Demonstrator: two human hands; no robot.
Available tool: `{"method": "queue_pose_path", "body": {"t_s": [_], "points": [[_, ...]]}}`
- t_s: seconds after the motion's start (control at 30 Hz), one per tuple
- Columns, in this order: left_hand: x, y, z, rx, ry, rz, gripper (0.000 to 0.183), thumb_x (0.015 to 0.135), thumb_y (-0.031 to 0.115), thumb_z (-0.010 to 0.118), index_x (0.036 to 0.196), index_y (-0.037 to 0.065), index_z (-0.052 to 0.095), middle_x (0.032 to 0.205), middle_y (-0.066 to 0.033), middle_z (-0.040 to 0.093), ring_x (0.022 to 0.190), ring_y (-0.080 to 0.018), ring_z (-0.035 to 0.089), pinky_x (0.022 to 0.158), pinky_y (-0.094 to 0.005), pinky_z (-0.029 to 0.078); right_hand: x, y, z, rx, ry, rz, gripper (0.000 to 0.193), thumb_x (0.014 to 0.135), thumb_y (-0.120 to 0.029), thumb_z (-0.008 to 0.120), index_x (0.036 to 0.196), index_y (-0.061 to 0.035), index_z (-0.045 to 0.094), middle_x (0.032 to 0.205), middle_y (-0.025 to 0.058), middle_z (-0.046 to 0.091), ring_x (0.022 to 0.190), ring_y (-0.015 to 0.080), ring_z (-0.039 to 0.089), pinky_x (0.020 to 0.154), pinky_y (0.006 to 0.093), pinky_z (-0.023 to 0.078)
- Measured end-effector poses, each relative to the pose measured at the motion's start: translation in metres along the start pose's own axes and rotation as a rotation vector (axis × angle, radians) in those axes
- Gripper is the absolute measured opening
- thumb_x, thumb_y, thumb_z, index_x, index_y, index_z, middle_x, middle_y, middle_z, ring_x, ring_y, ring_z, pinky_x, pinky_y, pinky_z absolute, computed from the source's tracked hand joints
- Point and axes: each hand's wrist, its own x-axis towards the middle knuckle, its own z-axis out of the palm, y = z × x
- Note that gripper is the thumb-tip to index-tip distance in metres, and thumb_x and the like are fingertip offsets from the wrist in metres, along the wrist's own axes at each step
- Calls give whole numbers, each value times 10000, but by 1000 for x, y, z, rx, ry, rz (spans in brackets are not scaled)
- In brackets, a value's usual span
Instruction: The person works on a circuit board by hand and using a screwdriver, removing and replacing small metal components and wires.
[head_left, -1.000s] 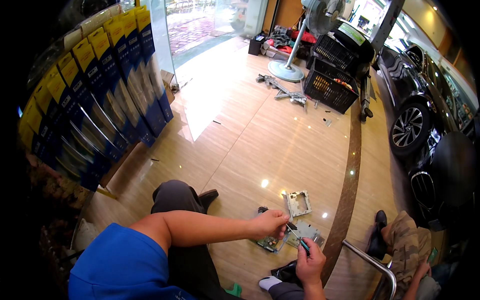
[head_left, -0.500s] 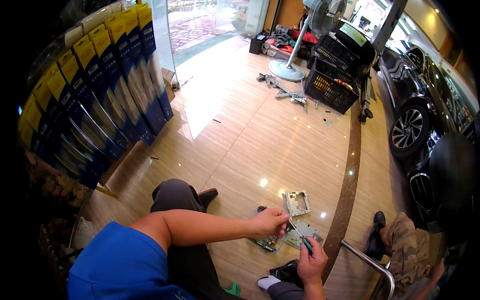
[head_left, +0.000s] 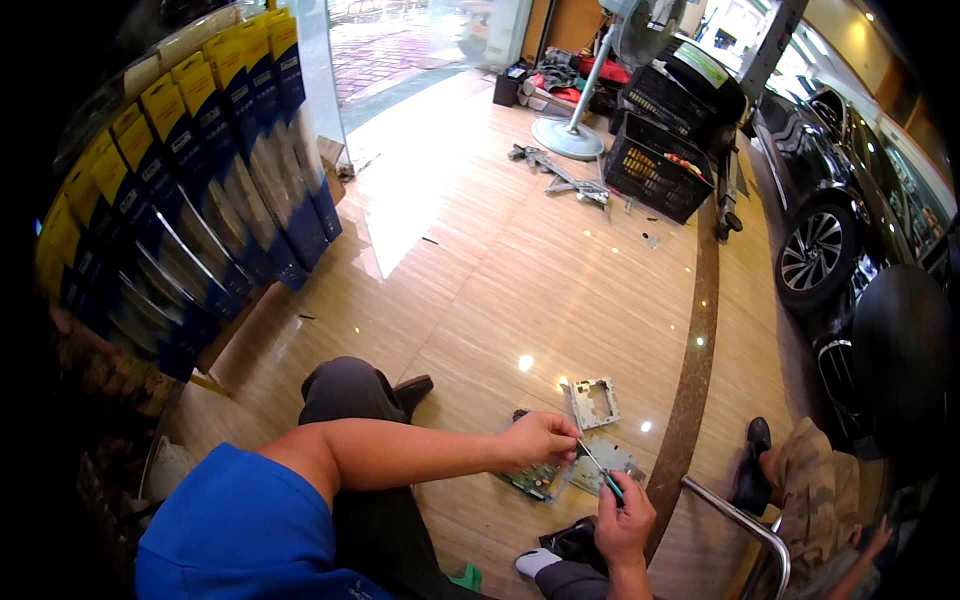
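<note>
My left hand [head_left: 540,438] reaches across my knee and grips a green circuit board [head_left: 533,480] lying low over the wooden floor. My right hand [head_left: 622,520] is closed on a thin screwdriver [head_left: 598,465] with a green handle, its tip pointing up-left toward my left hand's fingers. A flat grey metal plate [head_left: 610,462] lies under the tool. Just beyond it a grey metal frame [head_left: 594,403] with a rectangular cut-out lies on the floor.
A rack of blue and yellow long packages [head_left: 190,190] lines the left. A standing fan [head_left: 578,120], black crates [head_left: 660,165] and loose metal parts [head_left: 560,178] are far ahead. A dark car [head_left: 850,230] stands right. Another person's leg and shoe [head_left: 790,480] and a chrome chair rail [head_left: 735,520] are near right.
The screwdriver tip has shifted slightly toward my left hand. Both hands stay over the same parts on the floor.
</note>
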Motion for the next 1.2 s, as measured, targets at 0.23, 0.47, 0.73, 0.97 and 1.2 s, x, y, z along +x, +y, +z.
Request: {"method": "queue_pose_path", "body": {"t_s": [0.23, 0.47, 0.73, 0.97, 1.2], "points": [[-6, 13, 0, 176, 21, 27, 223, 921, 81, 636, 1132, 14, 614, 881, -91, 660, 824, -181, 646, 746, -329, 547, 3, 5, -3, -6, -12, 31, 219, 849, -23, 678, 1067, -7, 673, 920, 170, 684, 803, 278, 687, 714, 338, 538], [-6, 18, 3, 23, -22, 9, 151, 993, 160, 575, 1048, 22, 598, 861, -54, 605, 760, -163, 598, 736, -335, 546, 2, 6, -9, 97, 11, -5, 247, 860, -20, 671, 1104, -1, 638, 882, 151, 650, 735, 283, 646, 648, 345, 510], [-1, 11, -4, 42, -71, -3, 196, 1013, 245, 547, 975, 61, 604, 803, -39, 606, 705, -160, 603, 672, -324, 537, -1, 7, -11, 74, 36, -77, 268, 863, -33, 675, 1124, 3, 625, 874, 154, 648, 718, 288, 638, 633, 356, 507], [-3, 13, 0, 51, -80, -20, 183, 1013, 245, 548, 957, 81, 605, 784, -37, 606, 686, -169, 611, 656, -330, 539, -2, 0, -15, 58, -2, -60, 246, 875, -50, 658, 1112, -1, 619, 890, 163, 639, 776, 332, 639, 665, 388, 511], [-7, 16, 1, 78, -115, -28, 193, 1014, 262, 547, 936, 93, 599, 798, -21, 604, 715, -167, 618, 684, -348, 543, -3, 2, -13, 67, 6, -67, 258, 857, -26, 680, 1109, 3, 636, 872, 147, 649, 722, 275, 644, 638, 342, 507]]}}
